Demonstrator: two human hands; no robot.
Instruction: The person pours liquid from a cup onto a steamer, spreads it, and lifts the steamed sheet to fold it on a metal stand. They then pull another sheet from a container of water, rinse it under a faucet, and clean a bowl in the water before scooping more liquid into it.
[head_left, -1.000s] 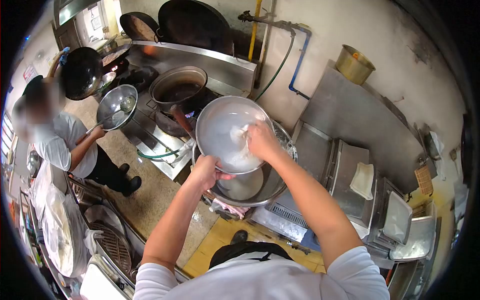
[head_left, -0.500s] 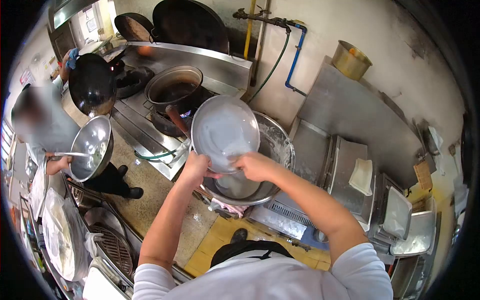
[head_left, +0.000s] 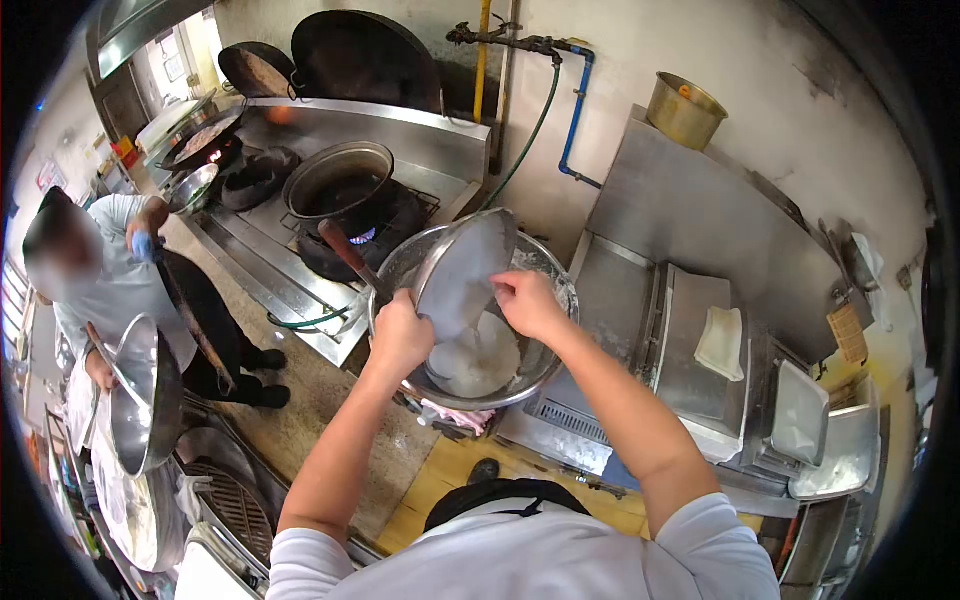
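Observation:
A metal bowl [head_left: 464, 266] with a whitish coating inside is tipped steeply over a large steel basin [head_left: 556, 372]. My left hand [head_left: 402, 335] is closed round the bowl's left edge. My right hand [head_left: 530, 303] has its fingers bent together at the opposite edge; the exact fingertip contact is partly hidden. Pale, thick-looking contents [head_left: 484, 362] lie in the basin below the bowl. Whitish smears mark the basin's inner wall. A wooden handle [head_left: 343, 248] sticks up at the basin's left side.
To the left, a lit burner carries a deep pot [head_left: 340, 165]. A co-worker [head_left: 140, 260] stands farther left with a wok [head_left: 198, 320] and a steel bowl [head_left: 146, 395]. A steel counter [head_left: 620, 300] with a folded cloth [head_left: 720, 343] is at the right.
The bowl has turned from facing me to a steep tilt, and more pale contents show in the basin. The co-worker's wok and steel bowl have moved lower.

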